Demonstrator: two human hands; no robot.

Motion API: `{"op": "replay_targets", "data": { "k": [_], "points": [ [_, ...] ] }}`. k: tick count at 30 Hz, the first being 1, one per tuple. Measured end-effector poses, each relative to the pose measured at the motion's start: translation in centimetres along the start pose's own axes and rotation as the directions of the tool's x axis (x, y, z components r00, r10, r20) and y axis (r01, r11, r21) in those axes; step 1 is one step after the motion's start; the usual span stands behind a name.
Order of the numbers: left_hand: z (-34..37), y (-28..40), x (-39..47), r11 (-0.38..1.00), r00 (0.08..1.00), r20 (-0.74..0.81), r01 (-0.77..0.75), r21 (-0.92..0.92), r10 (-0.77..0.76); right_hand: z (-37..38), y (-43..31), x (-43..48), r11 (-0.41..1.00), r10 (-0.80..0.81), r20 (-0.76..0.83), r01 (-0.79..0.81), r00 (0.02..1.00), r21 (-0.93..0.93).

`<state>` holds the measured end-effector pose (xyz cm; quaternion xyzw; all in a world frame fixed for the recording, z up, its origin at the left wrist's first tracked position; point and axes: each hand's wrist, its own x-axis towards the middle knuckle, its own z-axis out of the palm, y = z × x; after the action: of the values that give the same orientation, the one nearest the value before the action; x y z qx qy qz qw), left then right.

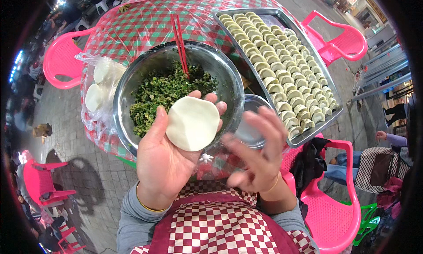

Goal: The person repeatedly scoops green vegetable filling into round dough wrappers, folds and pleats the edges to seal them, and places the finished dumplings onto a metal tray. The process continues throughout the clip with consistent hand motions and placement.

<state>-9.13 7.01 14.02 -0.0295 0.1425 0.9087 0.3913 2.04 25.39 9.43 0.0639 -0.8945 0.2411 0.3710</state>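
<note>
A round white dumpling wrapper [192,123] lies flat on the palm and fingers of my left hand [168,161], over the near edge of a large steel bowl [124,88]. Chopped green filling [162,92] fills part of that bowl, and a pair of red chopsticks [180,44] stands in it. My right hand [261,151], blurred and with fingers spread, holds nothing visible; it is beside a small clear bowl [250,130] that it partly covers. At the right a metal tray [246,63] bears rows of folded dumplings [286,68]. More wrappers [94,98] sit in a plastic bag left of the steel bowl.
The round table has a red, green and white checked cloth [138,25] under clear plastic. Pink plastic chairs stand around it, one [330,201] close at my right with black cloth [310,161] over it. A person in a checked apron [376,169] is at the far right.
</note>
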Motion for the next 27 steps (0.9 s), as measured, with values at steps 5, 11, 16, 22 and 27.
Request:
{"op": "replay_targets", "data": {
  "k": [5,11,16,22,27],
  "points": [
    [-0.1,0.1,0.0,0.999,0.999,-0.015,-0.028,0.027,0.028,-0.1,3.3,-3.0,0.936,0.264,0.109,-0.226,0.958,-0.271],
    [0.2,-0.4,0.4,0.996,0.999,-0.054,0.01,0.09,-0.005,-1.1,3.0,-3.1,0.967,0.236,0.153,-0.216,0.96,-0.137],
    [0.9,-1.7,-0.2,0.976,0.987,-0.058,0.16,0.145,-0.153,-1.3,1.0,1.4,0.997,-0.036,0.03,0.033,0.999,0.076],
    [0.6,-0.7,-0.7,0.975,0.985,-0.086,0.16,0.152,-0.148,0.8,-1.2,3.3,0.957,-0.169,0.122,0.133,0.978,0.258],
    [-0.7,1.9,-0.7,0.996,0.997,0.0,-0.072,-0.047,0.072,0.2,-0.2,2.7,0.998,0.018,-0.059,-0.015,0.998,0.064]
  ]
}}
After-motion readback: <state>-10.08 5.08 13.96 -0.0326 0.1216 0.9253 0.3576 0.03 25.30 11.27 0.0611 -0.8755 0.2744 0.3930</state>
